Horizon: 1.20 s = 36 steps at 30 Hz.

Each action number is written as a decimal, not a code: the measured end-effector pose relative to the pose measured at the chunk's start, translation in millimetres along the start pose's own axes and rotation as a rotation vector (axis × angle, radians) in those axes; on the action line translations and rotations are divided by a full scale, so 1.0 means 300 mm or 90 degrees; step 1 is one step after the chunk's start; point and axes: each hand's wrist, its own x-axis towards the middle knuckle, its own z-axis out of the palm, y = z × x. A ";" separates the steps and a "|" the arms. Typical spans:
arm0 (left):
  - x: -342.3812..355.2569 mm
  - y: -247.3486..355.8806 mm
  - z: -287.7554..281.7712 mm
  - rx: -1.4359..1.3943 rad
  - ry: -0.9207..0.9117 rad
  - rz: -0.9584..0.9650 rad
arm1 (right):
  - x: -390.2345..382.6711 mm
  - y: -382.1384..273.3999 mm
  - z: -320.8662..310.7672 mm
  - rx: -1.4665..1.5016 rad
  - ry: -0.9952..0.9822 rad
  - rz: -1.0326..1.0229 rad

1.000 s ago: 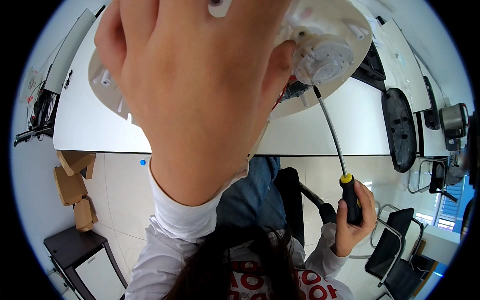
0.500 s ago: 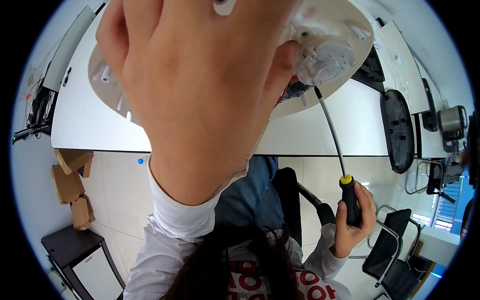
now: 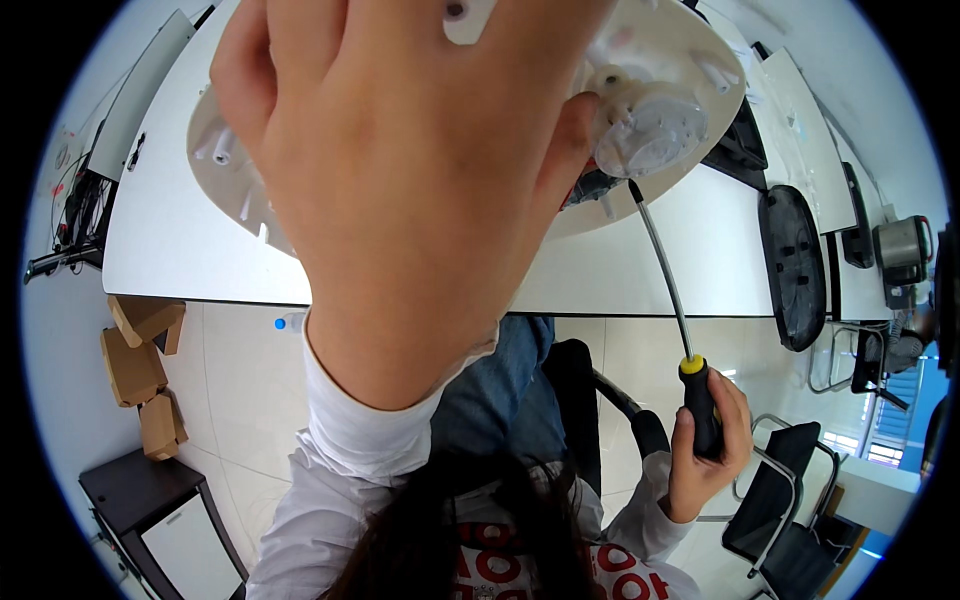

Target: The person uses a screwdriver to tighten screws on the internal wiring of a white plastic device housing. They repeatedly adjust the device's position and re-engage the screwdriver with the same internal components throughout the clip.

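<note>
My left hand (image 3: 415,170) reaches over a cream oval plastic shell (image 3: 225,185) with moulded posts inside. That hand looks closed on the shell; its fingertips run out past the upper edge. The thumb lies against a translucent round plastic housing (image 3: 655,130) mounted in the shell. A dark part (image 3: 592,186) and a bit of red wire show under the thumb. Lower right, my right hand (image 3: 708,445) grips the black and yellow handle of a screwdriver (image 3: 665,260). The screwdriver's dark tip is at the near edge of the translucent housing; whether it touches I cannot tell.
The white table (image 3: 640,280) carries the work. A black oval panel (image 3: 795,265) stands at its right edge. Cardboard boxes (image 3: 135,365) and a dark cabinet (image 3: 150,490) are on the left. Black chairs (image 3: 785,495) stand at right, a metal pot (image 3: 903,245) beyond.
The shell and my left hand have shifted slightly right and down. My right hand stays about where it was, the screwdriver tip still by the housing.
</note>
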 end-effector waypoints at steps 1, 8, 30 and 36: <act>0.001 0.002 0.001 0.000 -0.001 0.001 | -0.001 -0.005 -0.003 -0.002 -0.002 0.005; 0.030 0.004 -0.008 -0.001 0.004 -0.007 | 0.030 -0.042 -0.047 -0.026 -0.009 -0.016; 0.076 0.026 -0.030 -0.116 0.042 -0.081 | 0.017 -0.048 -0.043 -0.068 -0.016 -0.031; 0.075 0.026 -0.036 -0.109 0.029 -0.079 | 0.021 -0.062 -0.047 -0.074 -0.021 -0.023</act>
